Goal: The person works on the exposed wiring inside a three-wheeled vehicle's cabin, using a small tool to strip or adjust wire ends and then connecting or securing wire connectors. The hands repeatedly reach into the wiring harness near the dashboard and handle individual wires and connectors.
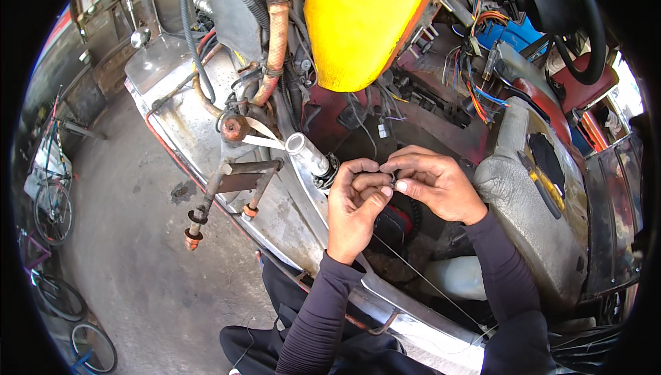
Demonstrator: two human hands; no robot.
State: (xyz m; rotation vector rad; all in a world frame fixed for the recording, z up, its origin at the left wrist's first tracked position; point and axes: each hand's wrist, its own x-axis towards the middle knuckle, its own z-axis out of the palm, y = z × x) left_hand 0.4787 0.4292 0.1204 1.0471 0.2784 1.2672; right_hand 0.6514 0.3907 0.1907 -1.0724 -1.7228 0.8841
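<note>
My left hand [357, 203] and my right hand [437, 184] meet in the middle of the view, fingertips almost touching. Both are closed in a pinch around a small thin piece [393, 177] that looks like wire; the fingers hide most of it. Below them a thin pale strand [427, 279] slants down to the right; whether it joins the pinched piece I cannot tell. Just left of my left hand a silver metal cylinder [306, 153] stands tilted. Beyond my hands, a loose cable with a white connector [382, 131] hangs down.
A yellow panel [365, 17] hangs over the far middle. At the left are a rusty pedal-like bracket [231, 182] and a worn metal sill [186, 120]. A torn grey seat [530, 203] with yellow-handled pliers [544, 186], loose coloured wires [475, 93] and a steering wheel [585, 31] are right.
</note>
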